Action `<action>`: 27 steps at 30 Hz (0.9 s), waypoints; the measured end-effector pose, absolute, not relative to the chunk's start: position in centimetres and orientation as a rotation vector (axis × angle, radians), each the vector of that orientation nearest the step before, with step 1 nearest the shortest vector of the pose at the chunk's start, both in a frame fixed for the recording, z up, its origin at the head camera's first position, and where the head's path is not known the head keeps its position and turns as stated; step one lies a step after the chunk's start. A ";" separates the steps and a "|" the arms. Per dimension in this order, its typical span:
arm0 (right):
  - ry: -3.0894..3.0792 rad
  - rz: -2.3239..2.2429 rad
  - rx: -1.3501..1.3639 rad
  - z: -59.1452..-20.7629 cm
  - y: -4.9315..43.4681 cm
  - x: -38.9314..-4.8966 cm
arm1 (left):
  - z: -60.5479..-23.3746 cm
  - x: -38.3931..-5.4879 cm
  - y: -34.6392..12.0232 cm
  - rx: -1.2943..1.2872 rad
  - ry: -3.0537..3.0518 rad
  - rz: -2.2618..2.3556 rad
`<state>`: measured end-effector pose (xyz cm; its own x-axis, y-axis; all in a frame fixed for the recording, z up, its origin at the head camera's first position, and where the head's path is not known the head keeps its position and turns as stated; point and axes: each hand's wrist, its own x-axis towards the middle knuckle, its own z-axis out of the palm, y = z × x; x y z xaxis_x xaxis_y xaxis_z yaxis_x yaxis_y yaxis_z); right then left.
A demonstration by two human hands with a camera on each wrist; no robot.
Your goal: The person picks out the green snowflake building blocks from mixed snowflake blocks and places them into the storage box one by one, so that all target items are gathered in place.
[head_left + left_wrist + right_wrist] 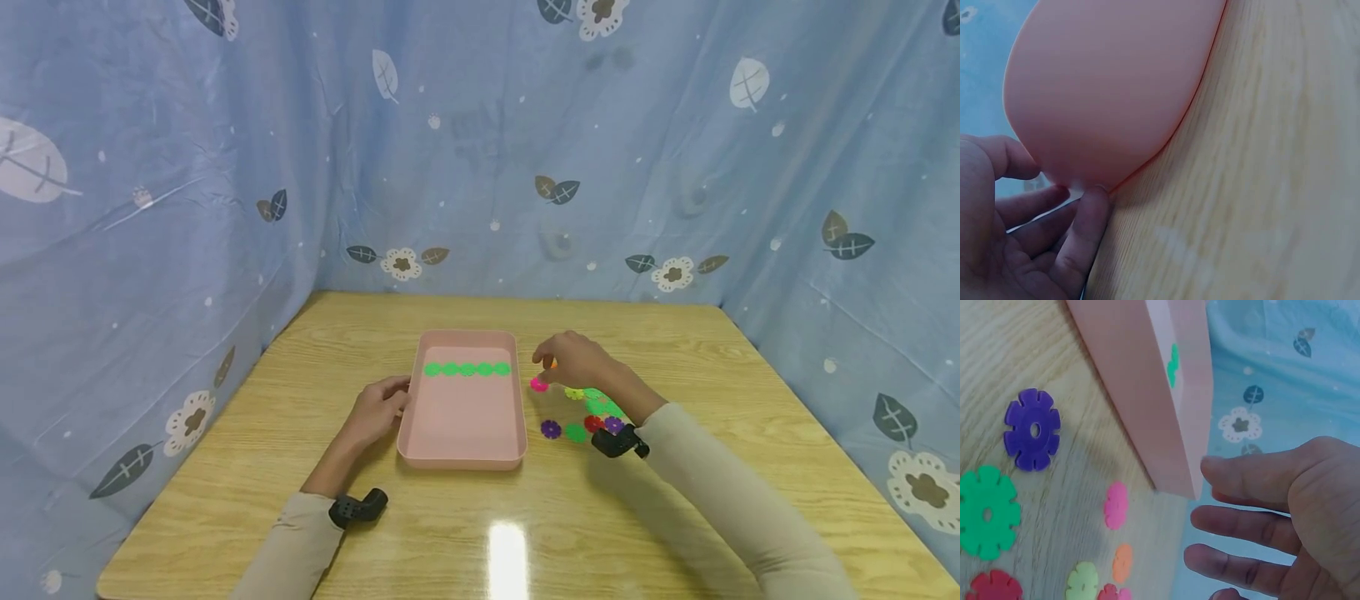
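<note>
My left hand (377, 410) rests at the left side of a pink tray (461, 464), its fingertips touching the outer wall (1116, 81). Inside the tray, several green flower-shaped plastic discs (468, 369) lie in a straight row across the far part. My right hand (577, 362) hovers just beyond the tray's right side, fingers pointing down over a pink notched disc (539, 384). In the right wrist view, the fingers (1241, 519) of this hand are apart with nothing between them, and the pink disc (1116, 505) lies on the table beside the tray.
More discs lie loose right of the tray: a purple one (551, 429), a green one (576, 432), a red one (593, 423), a yellow one (573, 393) and an orange one (1122, 563). The wooden table (450, 533) is enclosed by a blue patterned curtain (487, 150).
</note>
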<state>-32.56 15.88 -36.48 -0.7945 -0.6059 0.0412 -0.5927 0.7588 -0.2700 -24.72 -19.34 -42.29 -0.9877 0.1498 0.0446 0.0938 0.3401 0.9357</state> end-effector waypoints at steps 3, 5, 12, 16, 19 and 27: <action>2.873 -0.432 -0.992 -36.2 16.3 -32.1 | -42.3 -24.8 -19.4 0.247 2.532 1.765; 2.861 -0.427 -0.974 -36.0 16.6 -31.9 | -42.3 -24.8 -19.4 0.254 2.530 1.770; 2.824 -0.407 -0.968 -36.1 17.7 -31.3 | -42.2 -24.6 -19.4 0.237 2.524 1.784; 2.799 -0.471 -0.995 -36.6 18.5 -30.9 | -42.4 -24.6 -19.4 0.240 2.521 1.777; 2.775 -0.524 -0.994 -37.0 19.1 -30.4 | -42.4 -24.7 -19.5 0.244 2.518 1.765; 2.730 -0.472 -0.928 -38.7 19.8 -29.6 | -42.2 -24.7 -19.4 0.237 2.514 1.773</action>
